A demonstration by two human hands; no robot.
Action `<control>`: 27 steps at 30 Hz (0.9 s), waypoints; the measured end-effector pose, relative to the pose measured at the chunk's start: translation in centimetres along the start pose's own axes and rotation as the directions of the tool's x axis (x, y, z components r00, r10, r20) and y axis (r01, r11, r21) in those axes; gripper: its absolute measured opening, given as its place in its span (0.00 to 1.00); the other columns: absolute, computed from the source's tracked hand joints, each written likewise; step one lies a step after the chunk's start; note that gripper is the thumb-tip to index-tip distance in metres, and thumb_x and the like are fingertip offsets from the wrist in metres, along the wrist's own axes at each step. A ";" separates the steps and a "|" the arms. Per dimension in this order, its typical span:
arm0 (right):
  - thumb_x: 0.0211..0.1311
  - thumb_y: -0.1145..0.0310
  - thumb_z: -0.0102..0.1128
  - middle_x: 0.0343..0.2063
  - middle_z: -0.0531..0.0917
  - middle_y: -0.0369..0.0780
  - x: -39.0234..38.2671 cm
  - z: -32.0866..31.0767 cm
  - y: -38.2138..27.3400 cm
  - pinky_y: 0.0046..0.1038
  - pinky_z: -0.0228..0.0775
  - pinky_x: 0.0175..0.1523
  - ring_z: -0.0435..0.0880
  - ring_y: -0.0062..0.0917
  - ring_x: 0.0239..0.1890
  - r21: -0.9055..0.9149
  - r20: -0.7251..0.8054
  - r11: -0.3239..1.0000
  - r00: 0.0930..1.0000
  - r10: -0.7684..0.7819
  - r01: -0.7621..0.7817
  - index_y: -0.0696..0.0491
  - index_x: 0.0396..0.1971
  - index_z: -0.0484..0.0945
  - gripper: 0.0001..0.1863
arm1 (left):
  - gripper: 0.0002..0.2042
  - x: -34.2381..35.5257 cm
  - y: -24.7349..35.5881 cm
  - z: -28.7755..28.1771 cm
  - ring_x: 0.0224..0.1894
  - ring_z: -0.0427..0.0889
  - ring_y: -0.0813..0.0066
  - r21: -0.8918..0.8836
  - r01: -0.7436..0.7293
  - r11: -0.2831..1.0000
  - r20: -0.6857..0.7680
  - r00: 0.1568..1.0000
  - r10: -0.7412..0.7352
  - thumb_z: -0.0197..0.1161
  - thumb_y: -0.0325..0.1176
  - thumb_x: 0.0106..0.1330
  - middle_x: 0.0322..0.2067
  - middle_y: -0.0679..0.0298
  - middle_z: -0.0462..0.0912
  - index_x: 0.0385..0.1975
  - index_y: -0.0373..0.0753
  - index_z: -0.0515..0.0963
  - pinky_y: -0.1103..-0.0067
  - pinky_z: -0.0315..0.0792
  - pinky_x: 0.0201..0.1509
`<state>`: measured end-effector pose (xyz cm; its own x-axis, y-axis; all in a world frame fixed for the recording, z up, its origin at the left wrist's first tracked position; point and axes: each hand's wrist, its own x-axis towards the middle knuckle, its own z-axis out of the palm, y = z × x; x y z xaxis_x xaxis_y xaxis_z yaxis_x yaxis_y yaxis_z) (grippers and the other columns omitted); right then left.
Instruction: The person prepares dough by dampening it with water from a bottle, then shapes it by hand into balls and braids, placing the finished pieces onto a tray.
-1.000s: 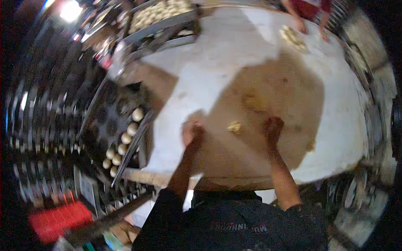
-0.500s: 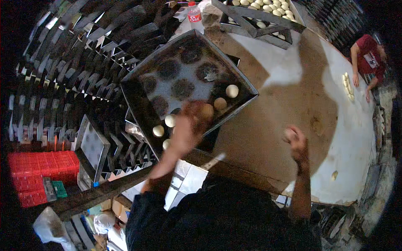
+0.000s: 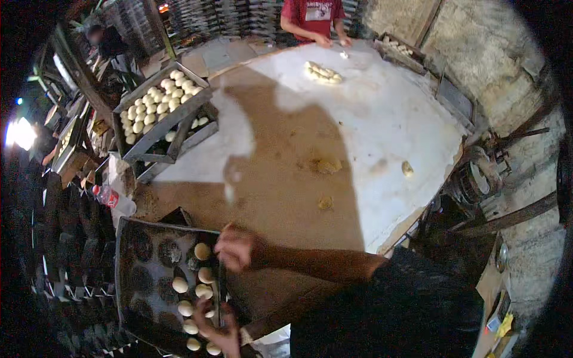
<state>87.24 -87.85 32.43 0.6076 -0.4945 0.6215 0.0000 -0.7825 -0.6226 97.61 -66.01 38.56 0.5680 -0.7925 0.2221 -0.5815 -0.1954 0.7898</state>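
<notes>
A dark square baking tray with round dark stains holds two rows of pale dough balls along its right side. My left hand is over the near right part of the tray, its fingers spread around a dough ball; whether they grip it is unclear. At the tray's right rim is my right hand, beside the farthest dough ball. Motion smears its fingers, so their hold cannot be made out.
Stacked trays full of dough balls stand at the far left of the floured table, with a plastic bottle nearby. Across the table a person in a red shirt works near a dough pile. Dough scraps lie at right.
The view has swung right, bringing the tray to the lower left. My right hand has moved from over the table to the tray's rim. My left hand stays over the dough balls.
</notes>
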 end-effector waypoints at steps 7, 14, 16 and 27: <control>0.49 0.68 0.61 0.34 0.79 0.44 -13.8 -18.7 11.7 0.38 0.69 0.44 0.76 0.40 0.36 -0.195 -0.175 0.880 0.898 0.404 -0.434 0.54 0.32 0.78 0.10 | 0.21 6.9 9.4 26.6 0.49 0.74 0.54 -0.323 -0.127 0.938 0.509 0.812 0.285 0.65 0.39 0.57 0.46 0.53 0.76 0.48 0.37 0.72 0.65 0.65 0.57; 0.50 0.57 0.63 0.33 0.80 0.46 -15.6 -30.3 25.1 0.41 0.68 0.43 0.77 0.38 0.36 -0.760 -0.200 0.571 0.948 0.248 -0.310 0.53 0.33 0.79 0.16 | 0.21 12.7 11.3 45.9 0.44 0.76 0.57 0.210 -0.291 0.933 0.477 0.864 0.162 0.63 0.41 0.60 0.45 0.53 0.75 0.48 0.34 0.71 0.66 0.70 0.48; 0.51 0.56 0.61 0.33 0.80 0.47 -15.4 -28.2 29.5 0.42 0.68 0.42 0.78 0.38 0.34 -0.650 -0.204 0.634 0.900 0.386 -0.419 0.53 0.32 0.79 0.16 | 0.22 12.5 12.4 50.8 0.43 0.77 0.58 0.411 -0.432 0.803 0.429 0.869 0.248 0.62 0.41 0.61 0.44 0.52 0.75 0.49 0.33 0.70 0.66 0.71 0.46; 0.54 0.55 0.62 0.32 0.82 0.40 -16.7 -29.0 27.6 0.30 0.72 0.38 0.78 0.26 0.31 0.063 0.092 0.519 0.522 0.848 -0.853 0.55 0.36 0.82 0.18 | 0.20 9.2 6.2 51.4 0.34 0.75 0.73 -0.532 0.801 0.277 0.735 0.598 -0.319 0.59 0.45 0.63 0.32 0.64 0.74 0.45 0.35 0.74 0.80 0.70 0.33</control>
<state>54.11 -112.14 18.69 0.3905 -0.8869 -0.2469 -0.4679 0.0397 -0.8829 69.29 -104.21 16.08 0.0970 -0.8365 -0.5394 0.6036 -0.3815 0.7001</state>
